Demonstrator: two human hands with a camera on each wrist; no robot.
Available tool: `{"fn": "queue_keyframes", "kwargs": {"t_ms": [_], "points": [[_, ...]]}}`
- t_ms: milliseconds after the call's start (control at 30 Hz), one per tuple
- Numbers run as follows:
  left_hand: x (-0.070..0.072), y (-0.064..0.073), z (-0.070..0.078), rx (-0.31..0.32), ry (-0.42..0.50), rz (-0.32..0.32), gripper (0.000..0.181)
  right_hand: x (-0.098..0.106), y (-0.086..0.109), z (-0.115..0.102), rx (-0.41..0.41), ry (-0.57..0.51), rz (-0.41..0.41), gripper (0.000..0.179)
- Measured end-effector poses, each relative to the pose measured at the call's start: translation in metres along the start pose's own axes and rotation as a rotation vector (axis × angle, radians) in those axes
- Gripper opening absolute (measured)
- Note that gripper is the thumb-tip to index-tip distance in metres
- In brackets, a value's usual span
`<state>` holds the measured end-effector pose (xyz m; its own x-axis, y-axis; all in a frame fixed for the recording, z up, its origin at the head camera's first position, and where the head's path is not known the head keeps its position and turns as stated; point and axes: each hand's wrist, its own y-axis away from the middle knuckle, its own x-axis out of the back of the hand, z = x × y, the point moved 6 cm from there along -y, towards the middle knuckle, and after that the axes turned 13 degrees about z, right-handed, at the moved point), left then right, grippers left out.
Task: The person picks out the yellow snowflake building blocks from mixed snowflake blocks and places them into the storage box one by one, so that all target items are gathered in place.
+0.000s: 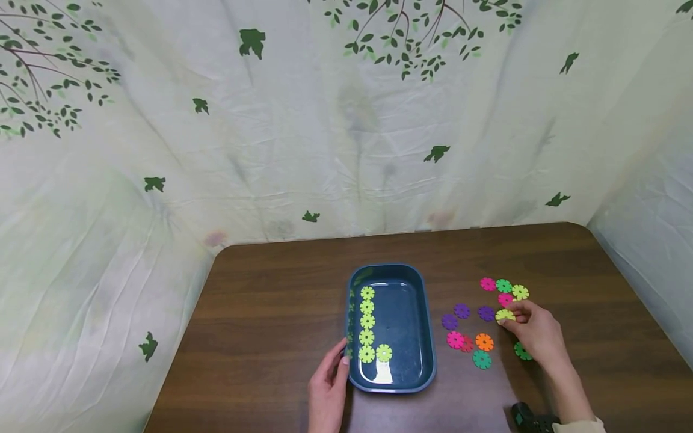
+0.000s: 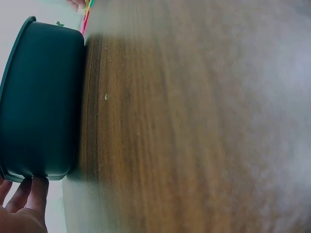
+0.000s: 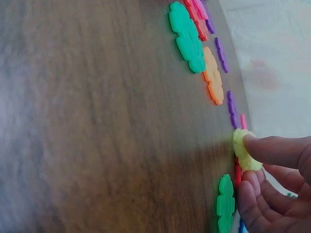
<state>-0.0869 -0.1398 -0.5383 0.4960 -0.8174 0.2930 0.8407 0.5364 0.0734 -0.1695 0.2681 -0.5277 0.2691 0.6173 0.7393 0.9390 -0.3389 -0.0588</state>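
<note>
My right hand point(image 1: 533, 331) pinches a yellow flower-shaped disc point(image 1: 505, 316) between thumb and fingers. In the right wrist view, this yellow piece stands close beside the other pieces. A dark blue rectangular tray point(image 1: 428, 337) lies to the left of the loose pieces, and my left hand point(image 1: 329, 385) touches its left side. The left wrist view has those fingertips against the tray's outer wall point(image 2: 43, 97). Inside the tray, several yellow flower discs point(image 1: 367, 321) form a column along the left, with one more yellow disc point(image 1: 384, 353) beside the bottom one.
Loose flower discs on the brown table point(image 1: 271, 313) include purple point(image 1: 462, 311), orange point(image 1: 484, 342), pink point(image 1: 455, 340), green point(image 1: 482, 359) and yellow point(image 1: 520, 292) ones. A black device point(image 1: 530, 418) is by the right wrist. A leaf-printed curtain point(image 1: 303, 138) hangs behind the table.
</note>
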Motion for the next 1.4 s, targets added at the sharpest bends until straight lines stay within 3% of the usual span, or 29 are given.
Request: {"fn": "queue_keyframes", "kwargs": {"t_ms": [300,600,1000,1400], "points": [[0.0,0.001,0.001,0.011,-0.02,-0.002,0.032,0.002,0.002,0.004,-0.047,-0.019,-0.03,0.032],[0.0,0.001,0.0,0.008,-0.015,-0.003,0.032,0.007,0.005,0.001,-0.014,-0.048,-0.036,0.027],[0.0,0.0,0.001,0.013,-0.015,-0.005,0.032,0.011,0.008,-0.001,-0.046,-0.109,-0.064,0.037],[-0.001,0.001,0.002,0.045,-0.014,-0.008,0.033,0.005,0.008,-0.026,0.043,-0.204,-0.061,0.032]]}}
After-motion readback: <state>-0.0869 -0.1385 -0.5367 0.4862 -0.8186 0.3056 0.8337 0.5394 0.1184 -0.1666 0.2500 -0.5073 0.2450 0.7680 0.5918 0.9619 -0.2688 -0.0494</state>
